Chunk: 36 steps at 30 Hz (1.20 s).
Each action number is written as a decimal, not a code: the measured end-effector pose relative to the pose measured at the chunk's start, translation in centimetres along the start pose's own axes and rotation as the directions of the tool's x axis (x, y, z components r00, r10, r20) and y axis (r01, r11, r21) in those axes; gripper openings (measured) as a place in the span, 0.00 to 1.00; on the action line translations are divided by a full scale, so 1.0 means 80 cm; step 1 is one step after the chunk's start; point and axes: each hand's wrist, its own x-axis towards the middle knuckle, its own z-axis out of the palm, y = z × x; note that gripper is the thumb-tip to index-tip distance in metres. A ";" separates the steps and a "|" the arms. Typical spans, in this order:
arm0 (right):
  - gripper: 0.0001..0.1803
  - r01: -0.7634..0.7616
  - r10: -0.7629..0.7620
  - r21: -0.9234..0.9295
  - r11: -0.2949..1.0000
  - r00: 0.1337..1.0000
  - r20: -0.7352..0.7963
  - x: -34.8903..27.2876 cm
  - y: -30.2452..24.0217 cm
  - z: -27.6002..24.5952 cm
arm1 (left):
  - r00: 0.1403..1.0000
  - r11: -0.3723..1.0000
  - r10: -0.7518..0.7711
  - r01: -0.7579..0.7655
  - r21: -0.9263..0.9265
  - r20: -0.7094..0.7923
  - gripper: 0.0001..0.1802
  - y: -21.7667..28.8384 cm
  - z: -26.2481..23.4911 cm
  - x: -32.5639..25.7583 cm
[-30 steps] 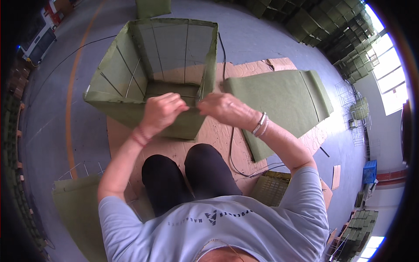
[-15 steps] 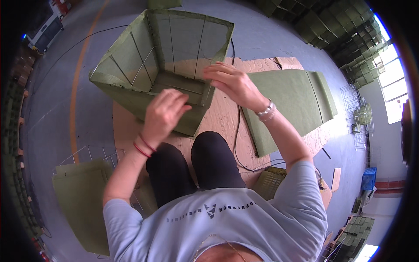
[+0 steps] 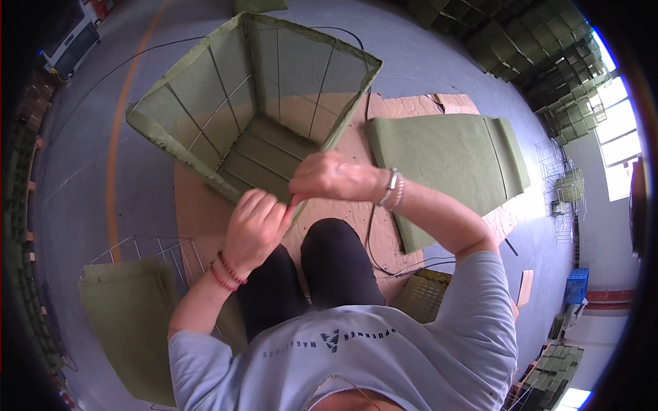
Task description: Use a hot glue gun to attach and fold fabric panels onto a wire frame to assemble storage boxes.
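Box: one green box (image 3: 286,75) with thin wires, upper middle of the frame, open toward us; its near corner is right at the fingers.
Left hand (image 3: 257,226): fingers bent and almost closed by that corner; I cannot tell what they pinch.
Right hand (image 3: 326,176): fingers curled in, just beside the left ones at the corner; their tips are hidden, so I cannot tell their grip.
Ground: brown cardboard (image 3: 411,104) on a grey floor (image 3: 79,175), with one orange line (image 3: 112,185) at left.
Room: green stacks (image 3: 524,51) upper right, too many to count; bright window (image 3: 619,127) at right.
Count: two hands, one blue crate (image 3: 577,285) lower right, one yellow basket (image 3: 419,299) lower middle.
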 end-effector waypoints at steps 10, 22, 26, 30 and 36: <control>0.12 -0.164 0.161 0.020 0.986 0.981 0.104 0.021 0.023 -0.010 | 0.993 0.992 -0.116 0.115 0.048 0.017 0.10 0.000 0.012 0.002; 0.15 -0.253 0.199 -0.372 0.893 0.964 -0.179 -0.031 0.032 -0.013 | 0.989 0.982 -0.042 0.067 0.175 -0.142 0.09 -0.035 0.003 -0.034; 0.12 -0.208 0.176 -0.262 0.942 0.974 -0.141 0.009 0.020 0.003 | 0.987 0.987 -0.100 0.115 0.112 -0.129 0.08 -0.064 -0.043 -0.046; 0.24 -0.357 0.349 -0.187 0.915 0.934 -0.074 0.033 0.036 0.007 | 0.983 0.982 -0.164 0.171 0.081 -0.089 0.09 -0.068 -0.056 -0.035; 0.30 -0.584 0.616 -0.212 0.783 0.774 0.144 0.057 0.048 0.003 | 0.870 0.905 -0.410 0.351 0.241 0.274 0.10 -0.052 -0.066 -0.013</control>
